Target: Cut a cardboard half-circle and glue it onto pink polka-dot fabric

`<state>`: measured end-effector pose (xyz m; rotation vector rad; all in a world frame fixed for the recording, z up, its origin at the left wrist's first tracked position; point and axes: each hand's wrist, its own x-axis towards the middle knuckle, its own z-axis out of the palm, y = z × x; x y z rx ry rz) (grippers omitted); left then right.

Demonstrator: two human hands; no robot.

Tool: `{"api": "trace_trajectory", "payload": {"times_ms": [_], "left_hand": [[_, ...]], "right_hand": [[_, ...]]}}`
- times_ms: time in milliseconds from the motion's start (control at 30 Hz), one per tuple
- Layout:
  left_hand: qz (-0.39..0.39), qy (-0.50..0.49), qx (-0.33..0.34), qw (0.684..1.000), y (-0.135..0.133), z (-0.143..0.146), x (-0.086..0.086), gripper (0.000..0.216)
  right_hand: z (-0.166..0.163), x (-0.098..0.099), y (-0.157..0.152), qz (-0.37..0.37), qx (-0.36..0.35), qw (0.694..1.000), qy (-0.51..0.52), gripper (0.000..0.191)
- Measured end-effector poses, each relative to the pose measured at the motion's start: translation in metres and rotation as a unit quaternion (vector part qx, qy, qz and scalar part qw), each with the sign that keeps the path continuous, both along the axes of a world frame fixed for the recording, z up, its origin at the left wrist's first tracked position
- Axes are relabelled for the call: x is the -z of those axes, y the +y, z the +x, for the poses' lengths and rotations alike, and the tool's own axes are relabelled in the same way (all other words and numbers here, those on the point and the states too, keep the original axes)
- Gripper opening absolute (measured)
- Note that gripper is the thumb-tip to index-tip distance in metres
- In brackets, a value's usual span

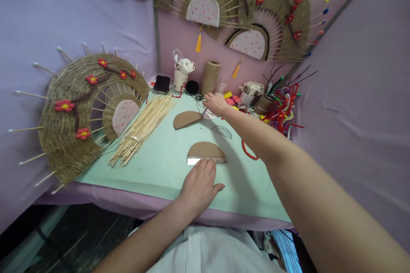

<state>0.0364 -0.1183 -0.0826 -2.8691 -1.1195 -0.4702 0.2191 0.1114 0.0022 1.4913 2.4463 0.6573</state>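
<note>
Near half-disc (206, 149), card: on the table (160, 181), front middle, flat, arc facing away, straight edge running left to right across the person's front. Ruler (194, 161): laid along that straight edge, same axis. Left hand (200, 181): the nearer of the two, just short of both; fingers extended, close together, tips resting on the ruler's middle, thumb spread; grasping nothing. Right hand (216, 104): farther off, at the table's back; the half-disc lies from it toward the person, slightly left. Fingers bent, a slim purple item (204, 111) just below them; whether held, cannot tell. Far half-disc (187, 119), card: left of the right hand, tip beside the purple item. Protractor (222, 132), clear: between right hand and near half-disc, a little right. Red loop (249, 151): partly under the right forearm. Sticks (141, 130), loose heap: left, well apart from the ruler. Back row: phone (162, 83), jar (182, 76), black yarn (192, 87), twine spool (211, 77). Right: pipe cleaners (285, 108), bunched. Far left: woven fan (68, 115), leaning.
</note>
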Motion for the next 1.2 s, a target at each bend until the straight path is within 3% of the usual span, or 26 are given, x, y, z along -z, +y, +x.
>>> {"api": "trace_trajectory", "payload": {"times_ms": [200, 300, 367, 500, 600, 667, 767, 1033, 1200], "left_hand": [[0.008, -0.009, -0.003, 1.000, 0.000, -0.001, 0.002, 0.060], [0.002, -0.011, 0.000, 1.000, 0.001, -0.001, 0.003, 0.060], [-0.003, -0.011, 0.001, 1.000, 0.000, -0.001, 0.001, 0.061], [-0.006, -0.003, -0.001, 1.000, 0.000, -0.001, -0.003, 0.060], [-0.009, 0.005, 0.001, 1.000, 0.000, -0.001, -0.006, 0.059], [-0.015, 0.010, 0.003, 1.000, 0.000, -0.001, -0.008, 0.059], [-0.026, 0.008, 0.001, 1.000, -0.001, -0.001, -0.008, 0.059], [-0.028, 0.018, 0.001, 0.999, -0.001, -0.001, -0.009, 0.062], [-0.027, 0.014, 0.003, 1.000, -0.002, -0.001, -0.011, 0.062]], "right_hand": [[0.039, -0.017, -0.022, 0.078, 0.108, 0.989, 0.060, 0.029], [0.051, -0.017, -0.043, 0.129, 0.193, 0.959, 0.165, 0.025], [0.051, -0.010, -0.064, 0.147, 0.224, 0.902, 0.337, 0.019], [0.038, 0.017, -0.122, 0.093, 0.166, 0.722, 0.666, 0.008], [0.029, 0.039, -0.166, 0.022, 0.151, 0.595, 0.789, 0.015], [0.027, 0.050, -0.191, -0.017, 0.161, 0.565, 0.809, 0.018], [0.025, 0.062, -0.218, -0.025, 0.157, 0.595, 0.788, 0.023], [0.018, 0.078, -0.252, 0.081, 0.089, 0.767, 0.630, 0.014], [0.015, 0.079, -0.253, 0.099, 0.070, 0.820, 0.560, 0.014]]}}
